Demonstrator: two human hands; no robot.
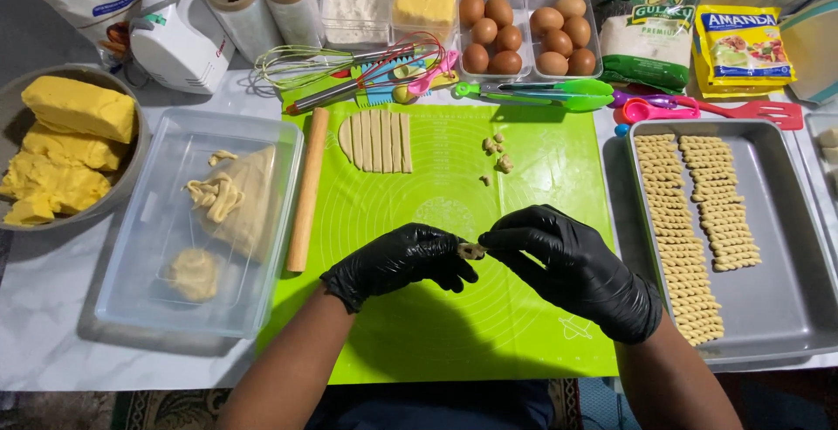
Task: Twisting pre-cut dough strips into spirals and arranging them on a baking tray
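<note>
Head view, L to R. Far left: grey bowl [131,164] w/ big yellow dough blocks [77,107]. Next, clear plastic tub [153,247] holding a beige dough wedge [249,199], some loose scraps, and a small round dough ball [194,273]. A wooden rolling pin [307,190] lies along the left edge of the green silicone mat [524,177].

On the mat, upper middle: flat dough sheet cut into strips [377,141], approx 6 strips not yet used. A few dough crumbs [497,155] sit just right of it.

Mat centre: left hand [397,260] and right hand [567,264], both in black gloves, meet above the mat. Between them is a small dough piece [471,250], pale beige and short, mostly hidden by fingertips. Left hand is mostly closed, thumb and fingers pinching one end. Right hand is curled, thumb and forefinger pinching the other end, other fingers loose. Looks like a strip being twisted, though the shape of the piece is too small to tell.

Right: grey metal baking tray [786,290] w/ two columns of twisted dough sticks [690,238] packed side by side. Left column runs nearly the full tray length; the second stops about halfway. Right half of the tray is bare metal.

Judging progress: a good batch is shaped and laid out, but cut strips, tub dough and bowl blocks remain, so prob. well under half of the dough is done.

Behind the mat: whisks, tongs, eggs in clear boxes.
</note>
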